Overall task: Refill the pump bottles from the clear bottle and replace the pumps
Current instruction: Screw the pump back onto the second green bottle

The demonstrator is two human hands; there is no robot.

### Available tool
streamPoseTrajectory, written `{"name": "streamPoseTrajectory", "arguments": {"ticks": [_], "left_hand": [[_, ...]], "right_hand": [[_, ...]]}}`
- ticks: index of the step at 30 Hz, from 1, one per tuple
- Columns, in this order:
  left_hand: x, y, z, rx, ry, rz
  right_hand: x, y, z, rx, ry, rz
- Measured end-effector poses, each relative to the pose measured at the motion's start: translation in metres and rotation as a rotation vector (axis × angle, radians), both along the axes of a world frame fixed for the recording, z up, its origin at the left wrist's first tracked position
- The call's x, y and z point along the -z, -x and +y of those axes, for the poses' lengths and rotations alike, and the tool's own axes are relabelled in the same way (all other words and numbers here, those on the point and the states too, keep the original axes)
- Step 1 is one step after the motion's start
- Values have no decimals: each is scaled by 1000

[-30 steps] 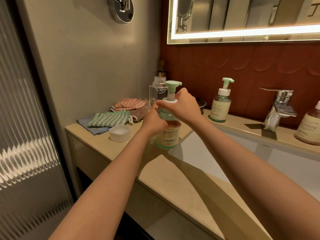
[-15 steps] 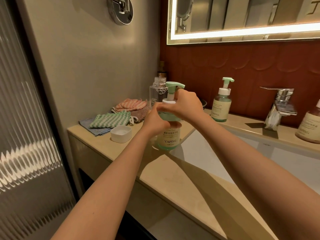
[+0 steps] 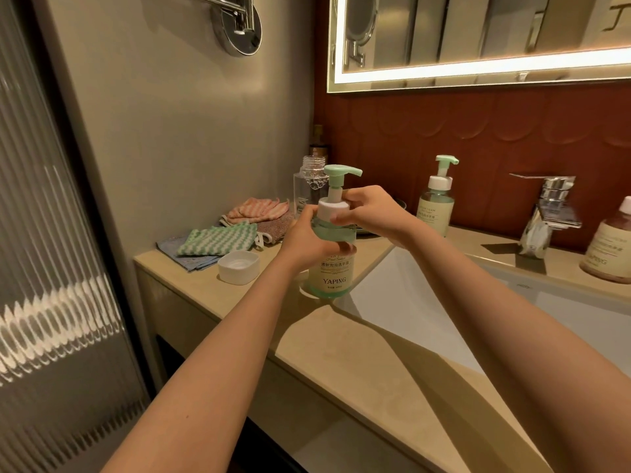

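Bottle (image 3: pixel 329 278), translucent green, in left grip (image 3: pixel 304 237); right grip (image 3: pixel 372 213) pinches round white collar (image 3: pixel 333 208).

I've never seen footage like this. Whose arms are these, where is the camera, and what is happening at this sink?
No machine here: these are a person's two bare arms, filmed by one wide-angle camera worn on the head, looking down. The left hand grips the body of a green pump bottle standing on the beige counter beside the sink. The right hand curls its fingers round the bottle's white pump collar, probably screwing it. Behind stand an uncapped clear bottle and a second pump bottle; folded cloths and a small white dish lie nearby.
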State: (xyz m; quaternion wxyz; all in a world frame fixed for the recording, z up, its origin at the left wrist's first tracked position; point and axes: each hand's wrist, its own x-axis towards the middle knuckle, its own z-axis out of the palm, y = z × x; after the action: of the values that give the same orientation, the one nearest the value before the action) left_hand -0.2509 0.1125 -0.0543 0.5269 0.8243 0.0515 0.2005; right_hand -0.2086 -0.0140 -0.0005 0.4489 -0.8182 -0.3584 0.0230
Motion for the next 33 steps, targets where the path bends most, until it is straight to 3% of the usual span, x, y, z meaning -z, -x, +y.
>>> {"name": "streamPoseTrajectory", "arguments": {"ticks": [8, 11, 16, 21, 25, 29, 33], "left_hand": [[1, 1, -1, -6, -4, 6], [1, 1, 0, -13, 7, 9], [-1, 2, 0, -7, 15, 25], [0, 1, -1, -19, 13, 35], [0, 0, -1, -29, 11, 22], [1, -1, -1, -42, -2, 28], [-1, 0, 0, -37, -7, 40]], "right_hand": [[7, 5, 14, 356, 1, -267], [6, 4, 13, 299, 19, -266], [7, 4, 8, 17, -155, 68], [7, 5, 12, 245, -76, -235], [10, 7, 22, 349, -72, -362], [8, 9, 24, 337, -55, -385], [-3, 7, 18, 247, -19, -228]]}}
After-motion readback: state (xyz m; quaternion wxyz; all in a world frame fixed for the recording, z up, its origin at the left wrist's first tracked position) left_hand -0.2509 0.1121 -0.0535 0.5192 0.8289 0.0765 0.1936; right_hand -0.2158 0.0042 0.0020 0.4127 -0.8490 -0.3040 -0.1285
